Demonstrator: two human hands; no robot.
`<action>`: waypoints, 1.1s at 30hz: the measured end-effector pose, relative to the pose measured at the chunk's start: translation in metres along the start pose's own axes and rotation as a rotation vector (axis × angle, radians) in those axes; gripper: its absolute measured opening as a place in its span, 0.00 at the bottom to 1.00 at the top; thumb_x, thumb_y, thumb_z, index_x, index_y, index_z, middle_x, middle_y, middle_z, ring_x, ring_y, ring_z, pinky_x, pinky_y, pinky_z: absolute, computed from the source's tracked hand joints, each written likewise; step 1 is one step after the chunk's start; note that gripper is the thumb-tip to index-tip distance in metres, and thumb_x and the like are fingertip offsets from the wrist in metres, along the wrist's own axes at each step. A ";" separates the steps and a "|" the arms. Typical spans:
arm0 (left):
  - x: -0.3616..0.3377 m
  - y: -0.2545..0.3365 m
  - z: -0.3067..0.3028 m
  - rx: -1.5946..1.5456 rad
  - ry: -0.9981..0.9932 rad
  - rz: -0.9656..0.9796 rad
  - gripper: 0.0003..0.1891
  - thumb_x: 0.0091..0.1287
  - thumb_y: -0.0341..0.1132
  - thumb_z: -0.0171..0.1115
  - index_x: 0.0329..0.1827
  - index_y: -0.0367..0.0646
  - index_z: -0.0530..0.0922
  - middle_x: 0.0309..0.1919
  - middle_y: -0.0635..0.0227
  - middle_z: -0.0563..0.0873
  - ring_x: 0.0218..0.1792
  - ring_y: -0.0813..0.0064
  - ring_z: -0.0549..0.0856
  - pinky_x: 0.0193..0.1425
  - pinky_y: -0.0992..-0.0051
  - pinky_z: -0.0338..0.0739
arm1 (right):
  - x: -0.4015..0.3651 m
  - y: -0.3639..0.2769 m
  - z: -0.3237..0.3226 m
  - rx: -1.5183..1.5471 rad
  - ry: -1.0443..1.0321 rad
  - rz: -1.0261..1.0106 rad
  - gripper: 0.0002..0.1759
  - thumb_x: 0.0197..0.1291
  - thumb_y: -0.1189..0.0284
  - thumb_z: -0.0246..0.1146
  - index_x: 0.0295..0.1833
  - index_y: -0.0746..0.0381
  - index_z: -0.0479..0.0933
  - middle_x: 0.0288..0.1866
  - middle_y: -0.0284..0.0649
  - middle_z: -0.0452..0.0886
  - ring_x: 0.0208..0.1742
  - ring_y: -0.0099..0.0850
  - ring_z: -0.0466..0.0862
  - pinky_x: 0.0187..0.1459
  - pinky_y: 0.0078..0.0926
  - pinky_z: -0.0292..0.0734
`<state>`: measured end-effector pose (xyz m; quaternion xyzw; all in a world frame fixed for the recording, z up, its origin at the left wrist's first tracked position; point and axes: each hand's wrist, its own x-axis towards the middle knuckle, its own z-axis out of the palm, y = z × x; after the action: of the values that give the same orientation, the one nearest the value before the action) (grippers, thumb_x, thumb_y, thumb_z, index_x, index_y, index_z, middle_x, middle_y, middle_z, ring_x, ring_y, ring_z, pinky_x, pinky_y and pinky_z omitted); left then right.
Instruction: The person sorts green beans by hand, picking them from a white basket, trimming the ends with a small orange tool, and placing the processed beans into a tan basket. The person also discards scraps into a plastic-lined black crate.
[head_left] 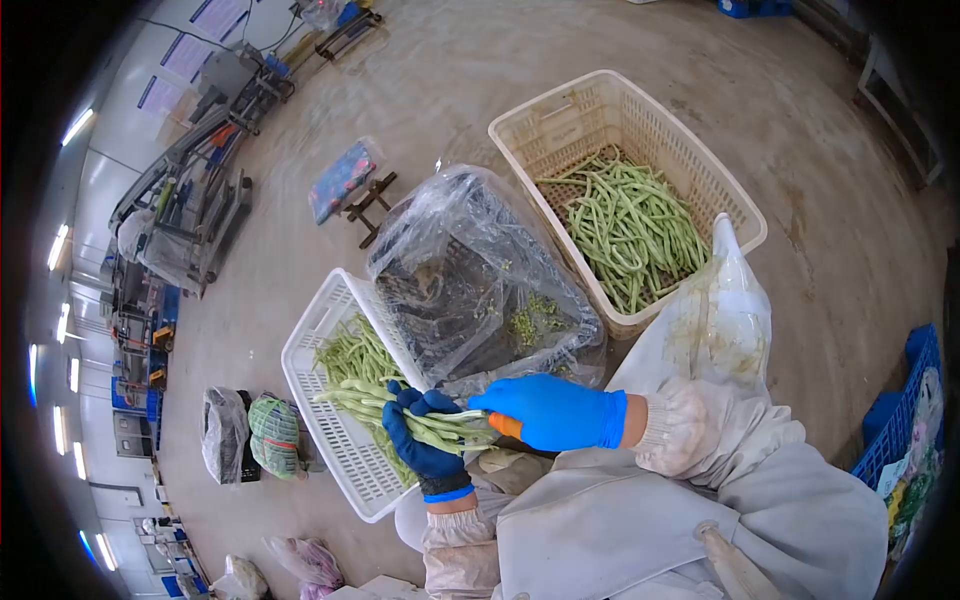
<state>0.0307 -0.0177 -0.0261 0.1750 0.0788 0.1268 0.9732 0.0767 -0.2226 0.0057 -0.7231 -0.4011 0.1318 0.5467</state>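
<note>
My left hand [428, 440], in a dark blue glove, is closed around a bunch of green beans [440, 428] held above the white basket. My right hand [560, 411], in a bright blue glove, grips an orange-handled knife [505, 425] at the cut-end side of the bunch. The knife's blade is mostly hidden by the glove and the beans. Under my left hand, the white basket [300, 350] holds more loose green beans [355, 350]. Just ahead of my hands, a dark crate lined with clear plastic [470, 270] contains small green trimmings [537, 320].
A cream basket [690, 140] with a heap of green beans [635, 230] stands ahead right, beside my white-covered knee [715, 320]. A low stool [370, 210] is beyond the lined crate. A blue crate [895, 420] is at right; a green net sack [273, 435] sits left.
</note>
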 end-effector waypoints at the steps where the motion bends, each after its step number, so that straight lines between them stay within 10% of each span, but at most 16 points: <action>1: -0.001 -0.002 0.004 0.000 0.000 0.001 0.16 0.70 0.41 0.53 0.58 0.48 0.73 0.39 0.76 0.82 0.35 0.79 0.80 0.49 0.70 0.77 | -0.001 -0.001 0.001 0.000 -0.001 -0.001 0.16 0.61 0.72 0.56 0.54 0.62 0.75 0.41 0.50 0.78 0.40 0.49 0.79 0.41 0.40 0.74; 3: -0.004 -0.003 0.013 0.224 -0.039 0.088 0.16 0.69 0.40 0.54 0.56 0.45 0.73 0.39 0.74 0.82 0.35 0.79 0.80 0.49 0.74 0.77 | 0.000 -0.003 0.006 -0.214 0.220 0.006 0.14 0.60 0.70 0.57 0.51 0.61 0.76 0.40 0.47 0.78 0.40 0.47 0.79 0.40 0.39 0.75; 16: -0.011 -0.006 0.030 0.058 -0.096 0.113 0.15 0.69 0.38 0.54 0.56 0.46 0.73 0.38 0.74 0.80 0.37 0.78 0.79 0.59 0.68 0.72 | -0.006 0.007 0.010 -0.079 0.025 0.102 0.17 0.57 0.70 0.60 0.53 0.58 0.77 0.43 0.46 0.76 0.42 0.44 0.79 0.42 0.37 0.74; 33: -0.007 -0.002 0.022 -0.018 -0.114 0.129 0.14 0.69 0.40 0.55 0.54 0.45 0.75 0.39 0.74 0.81 0.39 0.78 0.80 0.60 0.67 0.72 | -0.007 0.009 0.011 0.558 0.110 0.260 0.27 0.60 0.78 0.57 0.66 0.55 0.67 0.47 0.46 0.78 0.44 0.35 0.79 0.48 0.30 0.73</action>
<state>0.0290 -0.0287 -0.0061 0.1777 0.0108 0.1799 0.9674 0.0690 -0.2211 -0.0084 -0.5963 -0.2233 0.2665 0.7235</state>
